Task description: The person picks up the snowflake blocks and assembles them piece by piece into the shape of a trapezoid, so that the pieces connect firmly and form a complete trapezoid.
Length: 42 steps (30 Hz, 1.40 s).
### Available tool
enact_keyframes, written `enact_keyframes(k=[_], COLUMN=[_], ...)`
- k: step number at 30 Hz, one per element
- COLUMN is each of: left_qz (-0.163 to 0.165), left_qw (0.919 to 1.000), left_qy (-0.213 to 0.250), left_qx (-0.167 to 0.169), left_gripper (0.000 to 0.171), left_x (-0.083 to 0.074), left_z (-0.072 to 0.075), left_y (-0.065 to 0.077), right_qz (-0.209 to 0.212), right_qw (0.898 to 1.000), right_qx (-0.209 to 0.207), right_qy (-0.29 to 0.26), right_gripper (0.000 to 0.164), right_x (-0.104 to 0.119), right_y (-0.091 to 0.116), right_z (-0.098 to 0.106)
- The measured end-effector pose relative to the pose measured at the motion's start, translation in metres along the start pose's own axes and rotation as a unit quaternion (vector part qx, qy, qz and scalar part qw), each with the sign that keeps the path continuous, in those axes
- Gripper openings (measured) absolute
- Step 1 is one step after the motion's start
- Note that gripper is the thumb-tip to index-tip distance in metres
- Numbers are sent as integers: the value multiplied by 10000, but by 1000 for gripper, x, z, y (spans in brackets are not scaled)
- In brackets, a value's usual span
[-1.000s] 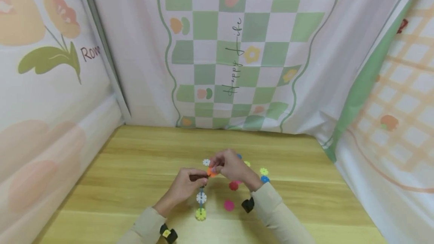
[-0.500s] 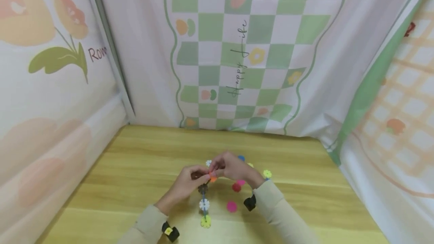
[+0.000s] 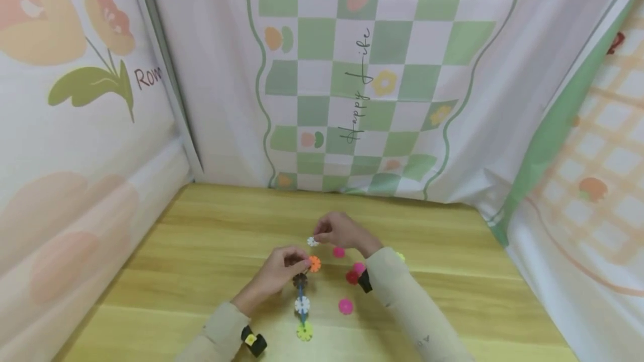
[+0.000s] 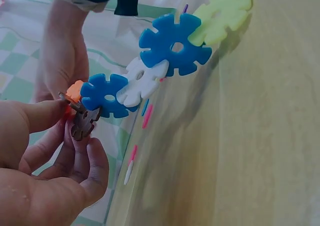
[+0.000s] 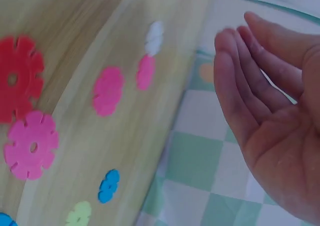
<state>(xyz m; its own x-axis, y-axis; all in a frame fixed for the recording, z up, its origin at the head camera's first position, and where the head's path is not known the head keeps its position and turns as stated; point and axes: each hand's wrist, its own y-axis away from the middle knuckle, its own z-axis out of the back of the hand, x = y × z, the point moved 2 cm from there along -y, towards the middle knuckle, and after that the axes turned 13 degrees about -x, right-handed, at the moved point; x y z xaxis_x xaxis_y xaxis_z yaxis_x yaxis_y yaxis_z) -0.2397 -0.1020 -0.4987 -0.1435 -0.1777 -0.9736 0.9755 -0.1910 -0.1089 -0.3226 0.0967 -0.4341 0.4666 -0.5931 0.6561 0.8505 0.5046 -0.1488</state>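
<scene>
My left hand (image 3: pixel 279 271) pinches the end of a chain of notched plastic discs between thumb and fingers. From its grip the chain runs through a brown disc (image 4: pixel 85 125), a blue disc (image 4: pixel 95 92), a white disc (image 4: pixel 143 87) and a larger-looking blue disc (image 4: pixel 157 36) to a yellow-green disc (image 4: pixel 225 14). An orange disc (image 3: pixel 315 263) stands out at the left fingertips. My right hand (image 3: pixel 342 233) hovers beyond it, thumb and fingers apart and empty in the right wrist view, overlapping a loose white disc (image 3: pixel 312 242) in the head view.
Loose discs lie on the wooden table (image 3: pixel 201 261): a red one (image 5: pixel 30 76), pink ones (image 5: pixel 107 91), a small-looking blue one (image 5: pixel 108 186) and a yellow-green one (image 5: pixel 79 215). A checkered curtain (image 3: pixel 352 99) hangs along the far edge.
The right hand has let go of the orange disc and moved away toward the loose white disc. The left hand keeps its pinch on the chain, and the orange disc now shows fully.
</scene>
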Motion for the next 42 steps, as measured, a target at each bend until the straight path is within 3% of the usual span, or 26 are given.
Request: enact_keyframes(k=[4, 10, 18, 24, 32, 36, 42], left_qz=[104, 73, 68, 86, 283, 272, 303], left_qw=[9999, 9999, 9994, 9988, 9984, 9989, 9990], left_qy=[76, 48, 240, 412, 387, 253, 211], left_qx=[14, -136, -247, -266, -298, -293, -262], left_gripper=[22, 21, 22, 24, 24, 26, 25], left_x=[2, 2, 2, 3, 3, 3, 3], left_z=[1, 3, 5, 4, 4, 4, 2], left_y=[0, 0, -2, -3, -3, -2, -1], right_qz=[-115, -89, 120, -210, 36, -34, 239], right_qw=[9986, 9965, 9952, 9984, 9981, 9951, 9892], right_qx=[-107, -152, -60, -290, -504, -535, -717], right_qy=[511, 814, 965, 429, -354, -831, -1252], right_gripper=[12, 24, 3, 8, 4, 4, 5], right_x=[-10, -23, -31, -34, -36, -35, -28], right_y=[-11, -21, -30, -24, -3, 11, 36], right_z=[-9, -27, -43, -41, -27, -22, -18])
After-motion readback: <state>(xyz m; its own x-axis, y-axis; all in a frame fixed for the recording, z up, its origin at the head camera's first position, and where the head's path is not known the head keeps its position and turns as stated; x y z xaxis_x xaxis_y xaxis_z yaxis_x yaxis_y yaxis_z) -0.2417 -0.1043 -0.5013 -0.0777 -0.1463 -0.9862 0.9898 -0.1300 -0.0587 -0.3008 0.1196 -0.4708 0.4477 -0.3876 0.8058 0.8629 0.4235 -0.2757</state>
